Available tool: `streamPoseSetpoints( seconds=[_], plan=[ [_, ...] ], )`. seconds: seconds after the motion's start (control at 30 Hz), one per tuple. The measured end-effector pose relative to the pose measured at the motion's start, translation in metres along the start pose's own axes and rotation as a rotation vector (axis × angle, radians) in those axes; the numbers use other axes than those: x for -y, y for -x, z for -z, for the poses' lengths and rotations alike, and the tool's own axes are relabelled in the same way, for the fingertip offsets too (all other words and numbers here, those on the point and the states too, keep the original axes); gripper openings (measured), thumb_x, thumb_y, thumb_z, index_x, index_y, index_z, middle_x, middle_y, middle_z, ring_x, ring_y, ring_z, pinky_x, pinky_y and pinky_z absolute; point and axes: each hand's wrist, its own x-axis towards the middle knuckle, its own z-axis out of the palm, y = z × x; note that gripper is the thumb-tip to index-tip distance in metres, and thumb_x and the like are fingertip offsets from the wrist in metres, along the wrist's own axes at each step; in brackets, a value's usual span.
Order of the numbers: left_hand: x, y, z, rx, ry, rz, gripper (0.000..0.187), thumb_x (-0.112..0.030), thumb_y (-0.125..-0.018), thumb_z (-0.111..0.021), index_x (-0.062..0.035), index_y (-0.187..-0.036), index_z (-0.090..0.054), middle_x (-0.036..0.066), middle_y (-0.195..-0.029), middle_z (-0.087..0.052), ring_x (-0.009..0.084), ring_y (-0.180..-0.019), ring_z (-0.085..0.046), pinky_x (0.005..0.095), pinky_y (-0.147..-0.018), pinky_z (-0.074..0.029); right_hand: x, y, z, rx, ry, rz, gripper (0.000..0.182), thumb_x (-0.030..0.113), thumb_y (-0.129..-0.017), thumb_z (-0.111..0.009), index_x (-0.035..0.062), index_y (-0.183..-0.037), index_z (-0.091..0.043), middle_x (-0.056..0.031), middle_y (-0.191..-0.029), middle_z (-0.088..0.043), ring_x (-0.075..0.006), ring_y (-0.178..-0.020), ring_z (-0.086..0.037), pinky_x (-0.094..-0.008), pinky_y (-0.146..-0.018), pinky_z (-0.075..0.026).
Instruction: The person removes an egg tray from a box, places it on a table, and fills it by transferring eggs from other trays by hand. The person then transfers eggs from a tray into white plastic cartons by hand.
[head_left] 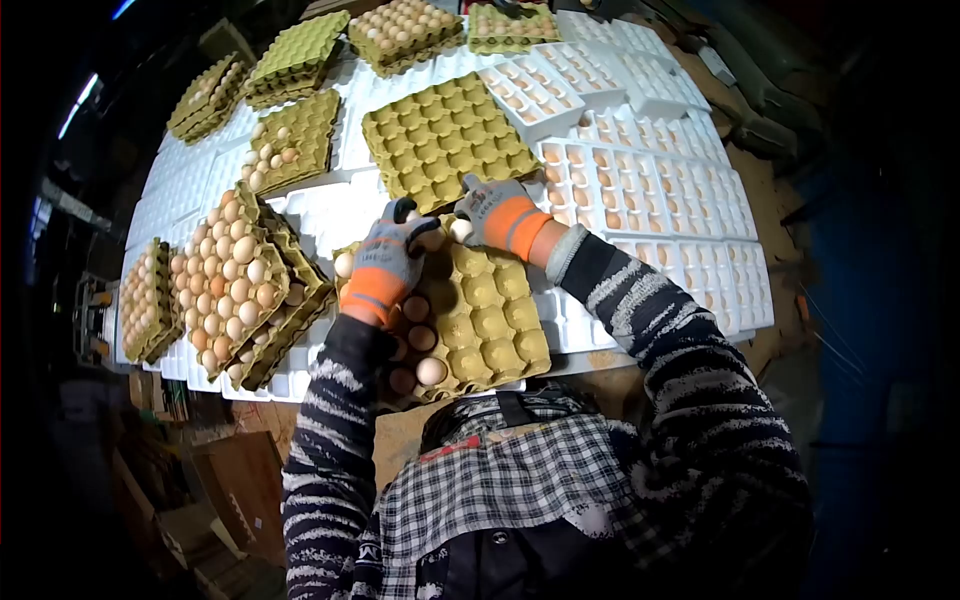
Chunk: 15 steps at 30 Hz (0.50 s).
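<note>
Both my hands wear grey gloves with orange cuffs. My left hand (388, 258) is over the upper left of a partly filled yellow tray (490, 320), its fingers curled round an egg (430, 238). Close beside it, my right hand (495, 212) reaches over the tray's upper edge, with a pale egg (461, 229) at its fingertips. Several brown eggs (422, 338) sit in the left part of this tray, and its right cups hold none. Just beyond my hands lies an empty yellow tray (450, 140). How firmly each egg is held is hard to see.
Stacked trays full of eggs (225, 270) stand at the left. White foam trays with eggs (650, 195) cover the right side. More yellow trays (300, 45) and egg stacks (405, 28) are at the back. A tray with a few eggs (310, 135) lies back left.
</note>
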Motion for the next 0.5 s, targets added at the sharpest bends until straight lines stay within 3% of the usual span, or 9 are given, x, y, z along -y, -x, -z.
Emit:
streamPoseSetpoints(
  seconds=[0.07, 0.1, 0.17, 0.27, 0.3, 0.37, 0.4, 0.5],
  plan=[
    [-0.003, -0.022, -0.012, 0.129, -0.284, 0.005, 0.047, -0.016, -0.072, -0.076, -0.0229, -0.118, -0.069, 0.011, -0.134, -0.055, 0.0353, -0.111, -0.06, 0.0432, -0.094, -0.053, -0.012, 0.028, 0.007, -0.134, -0.298, -0.064, 0.049, 0.053, -0.08, -0.073, 0.0208, -0.116, -0.071, -0.0092, -0.12, -0.06, -0.0296, -0.106, -0.064, -0.0418, -0.089, -0.052],
    [-0.008, -0.028, -0.021, 0.187, -0.427, -0.002, 0.046, -0.016, -0.071, -0.077, -0.025, -0.116, -0.07, 0.011, -0.14, -0.052, 0.0366, -0.111, -0.059, 0.0437, -0.094, -0.054, -0.028, 0.043, -0.001, -0.224, -0.414, -0.052, 0.054, 0.055, -0.078, -0.074, 0.0195, -0.118, -0.071, -0.0098, -0.125, -0.06, -0.0299, -0.109, -0.064, -0.0412, -0.089, -0.052],
    [0.002, -0.032, -0.034, 0.095, -0.31, -0.02, 0.046, -0.015, -0.068, -0.079, -0.023, -0.112, -0.072, 0.01, -0.137, -0.054, 0.0363, -0.112, -0.059, 0.0433, -0.092, -0.054, -0.053, 0.1, -0.012, -0.273, -0.653, -0.155, 0.056, 0.057, -0.077, -0.074, 0.0194, -0.118, -0.071, -0.0089, -0.13, -0.06, -0.0296, -0.111, -0.063, -0.0409, -0.091, -0.051],
    [0.009, -0.024, -0.021, 0.005, -0.089, -0.078, 0.041, -0.013, -0.069, -0.08, -0.0175, -0.109, -0.074, 0.012, -0.126, -0.061, 0.0399, -0.101, -0.063, 0.0412, -0.086, -0.056, -0.077, 0.195, -0.046, -0.104, -0.518, -0.352, 0.052, 0.052, -0.077, -0.076, 0.0225, -0.12, -0.071, -0.006, -0.135, -0.058, -0.0276, -0.116, -0.062, -0.0392, -0.097, -0.05],
    [-0.005, -0.015, -0.007, 0.032, 0.058, 0.026, 0.046, -0.007, -0.068, -0.082, -0.0134, -0.112, -0.074, 0.014, -0.122, -0.062, 0.0381, -0.097, -0.066, 0.0391, -0.087, -0.056, -0.077, 0.219, -0.071, -0.022, -0.412, -0.406, 0.052, 0.05, -0.077, -0.077, 0.0235, -0.121, -0.071, -0.0051, -0.136, -0.058, -0.0265, -0.117, -0.062, -0.0387, -0.098, -0.049],
    [-0.02, -0.002, -0.013, -0.037, 0.393, -0.059, 0.051, 0.0, -0.065, -0.084, -0.0091, -0.114, -0.073, 0.014, -0.123, -0.06, 0.033, -0.105, -0.066, 0.0368, -0.093, -0.054, -0.07, 0.246, -0.106, 0.223, -0.33, -0.491, 0.049, 0.045, -0.079, -0.077, 0.0258, -0.124, -0.069, -0.0061, -0.14, -0.055, -0.0252, -0.119, -0.061, -0.0383, -0.099, -0.049],
    [-0.048, 0.006, -0.007, 0.039, 0.369, -0.063, 0.053, 0.0, -0.064, -0.086, -0.0066, -0.115, -0.073, 0.015, -0.128, -0.057, 0.0299, -0.112, -0.063, 0.0363, -0.098, -0.052, -0.067, 0.256, -0.139, 0.171, -0.309, -0.48, 0.049, 0.044, -0.08, -0.076, 0.0268, -0.125, -0.068, -0.0067, -0.142, -0.054, -0.025, -0.119, -0.061, -0.0386, -0.098, -0.049],
    [-0.108, 0.026, -0.041, 0.116, 0.292, -0.386, 0.056, -0.002, -0.061, -0.084, -0.0148, -0.115, -0.074, 0.013, -0.134, -0.054, 0.0343, -0.118, -0.059, 0.0393, -0.1, -0.051, -0.06, 0.262, -0.193, 0.084, -0.292, -0.424, 0.048, 0.044, -0.085, -0.071, 0.0314, -0.13, -0.063, -0.0066, -0.143, -0.049, -0.0254, -0.114, -0.063, -0.0402, -0.093, -0.051]
  ],
)
